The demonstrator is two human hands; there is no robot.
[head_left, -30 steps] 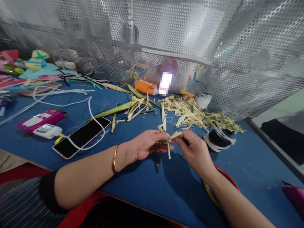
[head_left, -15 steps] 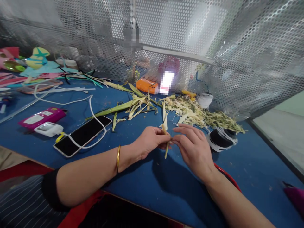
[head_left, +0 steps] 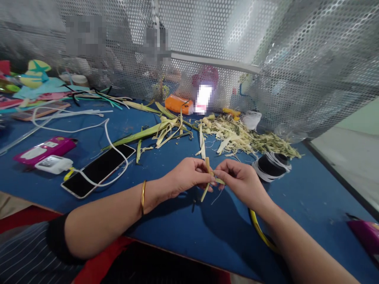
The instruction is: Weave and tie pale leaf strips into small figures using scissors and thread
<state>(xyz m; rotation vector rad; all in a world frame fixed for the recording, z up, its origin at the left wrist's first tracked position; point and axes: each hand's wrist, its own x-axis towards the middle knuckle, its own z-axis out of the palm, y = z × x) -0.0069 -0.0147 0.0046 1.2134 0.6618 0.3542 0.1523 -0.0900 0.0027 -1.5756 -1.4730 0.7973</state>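
Observation:
Between thumb and fingers, my left hand (head_left: 189,175) pinches a thin pale-green plant strip (head_left: 205,193), which stands roughly upright with its ends above and below the fingers. Close against it on the right, my right hand (head_left: 241,179) pinches a short pale leaf piece (head_left: 219,181) that meets the strip at the left fingertips. A fine thread (head_left: 217,197) hangs below the fingers. Whether the two pieces are joined is hidden by the fingers. Behind my hands, a pale dried husk strip (head_left: 202,142) lies on the blue table (head_left: 177,236).
Shredded plant scraps (head_left: 233,138) are heaped at the back, beside long green leaves (head_left: 142,134). A black spool with white cord (head_left: 272,165) stands right of my right hand. Left lie a phone (head_left: 99,169), white cable (head_left: 111,138) and purple pack (head_left: 44,150). A mesh screen (head_left: 207,35) rises behind.
My right hand let its fingers spread half a second ago and has now closed into a pinch on the leaf piece. The left hand keeps its hold on the strip.

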